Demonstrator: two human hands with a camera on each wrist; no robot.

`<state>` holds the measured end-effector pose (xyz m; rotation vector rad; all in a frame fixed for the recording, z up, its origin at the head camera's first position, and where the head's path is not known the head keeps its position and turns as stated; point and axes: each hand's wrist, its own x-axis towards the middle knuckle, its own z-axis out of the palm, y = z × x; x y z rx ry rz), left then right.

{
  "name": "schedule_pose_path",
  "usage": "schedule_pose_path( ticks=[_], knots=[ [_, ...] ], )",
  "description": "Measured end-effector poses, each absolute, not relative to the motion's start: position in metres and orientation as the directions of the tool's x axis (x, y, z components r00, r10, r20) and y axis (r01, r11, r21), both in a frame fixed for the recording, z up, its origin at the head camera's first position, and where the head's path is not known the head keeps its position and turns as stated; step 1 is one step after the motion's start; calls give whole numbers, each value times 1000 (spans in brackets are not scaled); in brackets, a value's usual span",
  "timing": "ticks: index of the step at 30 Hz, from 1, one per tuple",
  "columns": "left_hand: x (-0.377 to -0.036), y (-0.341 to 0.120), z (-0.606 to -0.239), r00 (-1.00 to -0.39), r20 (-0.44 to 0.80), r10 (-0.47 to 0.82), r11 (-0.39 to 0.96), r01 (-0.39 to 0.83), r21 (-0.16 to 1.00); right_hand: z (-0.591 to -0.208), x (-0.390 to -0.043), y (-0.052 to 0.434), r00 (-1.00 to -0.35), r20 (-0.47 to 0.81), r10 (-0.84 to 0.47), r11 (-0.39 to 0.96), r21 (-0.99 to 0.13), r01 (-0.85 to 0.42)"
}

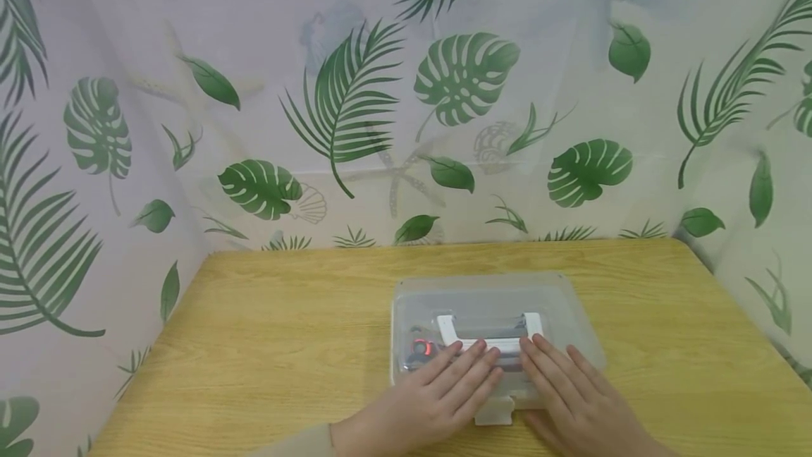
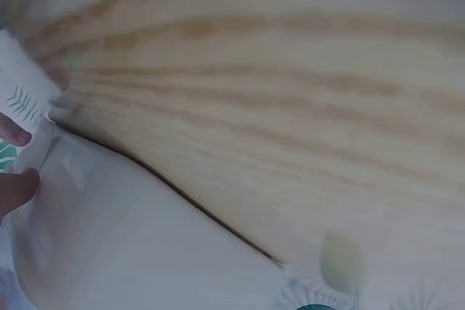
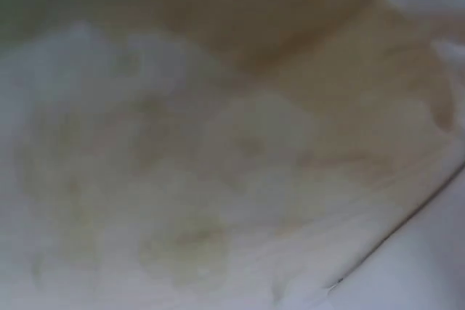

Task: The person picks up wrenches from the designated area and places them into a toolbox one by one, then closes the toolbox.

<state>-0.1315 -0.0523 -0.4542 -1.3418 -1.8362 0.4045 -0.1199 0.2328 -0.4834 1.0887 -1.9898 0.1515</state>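
Observation:
A clear plastic box [image 1: 495, 298] with a frosted lid and a white carry handle [image 1: 489, 330] lies on the wooden table [image 1: 285, 323]. Dark contents with a red part [image 1: 420, 348] show through the lid at its left. My left hand [image 1: 444, 386] lies flat on the lid's near half, fingers straight and reaching the handle. My right hand [image 1: 567, 390] lies flat beside it on the lid's right near part. A white latch tab [image 1: 495, 411] sticks out at the box's front edge between the hands. In the left wrist view fingertips [image 2: 16, 186] touch the pale lid [image 2: 131, 245]; the right wrist view is blurred.
A leaf-patterned curtain [image 1: 355, 104] closes in the table at the back and both sides. Bare table top extends left, right and behind the box.

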Motion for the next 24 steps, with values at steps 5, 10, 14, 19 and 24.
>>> schedule_pose_path(
  ticks=[5,10,14,19,24],
  knots=[
    [-137,-46,-460,-64,450,891,390,615,-685,-484,-125,228,-205,751,-628,615,317,-722],
    [-140,-43,-464,-30,493,869,414,589,-694,-483,-127,223,-162,777,-608,611,327,-721],
    [-138,-43,-463,-45,496,867,421,599,-681,-480,-126,220,-146,796,-588,601,309,-737],
    [-136,-43,-459,-70,480,874,415,621,-665,-480,-126,220,-149,792,-592,591,301,-749],
    [-136,-45,-457,-77,462,884,402,630,-664,-482,-126,224,-169,769,-617,580,298,-758]
  ],
)
